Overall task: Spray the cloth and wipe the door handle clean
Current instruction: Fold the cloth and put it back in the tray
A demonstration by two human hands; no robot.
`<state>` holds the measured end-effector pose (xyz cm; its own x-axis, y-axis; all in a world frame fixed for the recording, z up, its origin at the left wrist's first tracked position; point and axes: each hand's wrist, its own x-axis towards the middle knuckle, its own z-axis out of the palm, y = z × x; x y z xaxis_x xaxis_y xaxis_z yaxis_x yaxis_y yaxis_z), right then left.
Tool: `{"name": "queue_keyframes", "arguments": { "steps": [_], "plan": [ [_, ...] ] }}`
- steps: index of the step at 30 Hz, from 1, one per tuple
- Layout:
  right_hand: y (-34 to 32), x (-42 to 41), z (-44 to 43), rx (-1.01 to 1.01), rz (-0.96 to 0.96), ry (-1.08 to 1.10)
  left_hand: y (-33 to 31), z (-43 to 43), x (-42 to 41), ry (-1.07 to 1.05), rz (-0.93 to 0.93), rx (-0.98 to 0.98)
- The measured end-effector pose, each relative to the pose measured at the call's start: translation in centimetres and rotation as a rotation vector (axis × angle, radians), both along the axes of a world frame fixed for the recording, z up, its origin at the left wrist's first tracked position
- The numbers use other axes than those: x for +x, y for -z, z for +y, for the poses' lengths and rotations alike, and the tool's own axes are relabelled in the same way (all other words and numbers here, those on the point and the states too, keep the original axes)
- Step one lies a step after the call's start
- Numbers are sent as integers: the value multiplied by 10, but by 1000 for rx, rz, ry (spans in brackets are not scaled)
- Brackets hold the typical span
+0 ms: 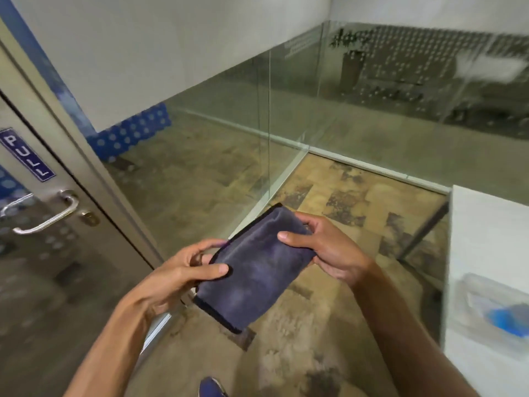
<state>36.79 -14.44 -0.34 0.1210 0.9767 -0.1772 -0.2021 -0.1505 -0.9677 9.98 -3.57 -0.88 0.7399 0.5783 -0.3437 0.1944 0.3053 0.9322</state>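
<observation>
Folded cloth pinched at opposite edges between left hand and right hand, face up, presumably for spraying; door handle untouched, well apart.

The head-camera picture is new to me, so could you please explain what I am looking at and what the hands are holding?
There is no machine here. A person wears a wide-angle camera on the head, so you look forward and down at their own two bare hands. The left hand and the right hand together hold a folded dark blue cloth, each with a grip on one end. At the left is a glass door with a metal door handle and a blue PULL sign above it. Nothing touches the handle. At the right stands a white table with a blurred clear and blue object on it; I cannot tell what it is. Glass partitions stand ahead.
</observation>
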Motion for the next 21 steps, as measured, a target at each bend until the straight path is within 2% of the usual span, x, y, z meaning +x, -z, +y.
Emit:
{"name": "queue_keyframes", "arguments": {
  "steps": [4,9,11,15,21],
  "plan": [
    [-5,26,-46,-43,76,139,5,-38,54,173,44,53],
    [-3,44,-110,92,351,353,18,-74,112,171,-128,-43],
    [1,47,-136,155,386,402,24,-87,136,181,-179,-42],
    [17,56,-184,99,170,470,34,-110,182,212,-198,5],
    [29,61,-230,-32,-93,615,49,-135,234,424,-190,25]
  ]
}}
